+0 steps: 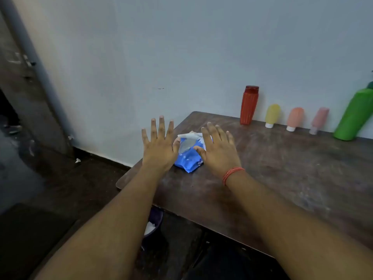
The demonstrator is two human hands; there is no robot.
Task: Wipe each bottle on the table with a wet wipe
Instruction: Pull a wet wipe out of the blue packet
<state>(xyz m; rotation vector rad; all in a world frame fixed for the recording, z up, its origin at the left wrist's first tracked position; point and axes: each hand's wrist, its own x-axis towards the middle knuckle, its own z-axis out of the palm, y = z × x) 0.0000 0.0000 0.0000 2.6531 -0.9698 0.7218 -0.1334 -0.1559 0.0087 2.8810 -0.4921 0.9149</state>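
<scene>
Head view: wipe pack (188,156) between open hands

**Table Surface and Contents**

The table (282,178) is a dark brown wooden top with pale scuff marks and rounded corners, set against a light wall. A blue wet wipe pack (188,158) lies near the left corner, a white wipe (187,136) protruding from its top. Along the back edge stand, left to right: a red bottle (249,106), a yellow tube (272,116), an orange tube (294,119), a pink tube (320,120), and a green bottle (354,114), which appears tilted.
</scene>
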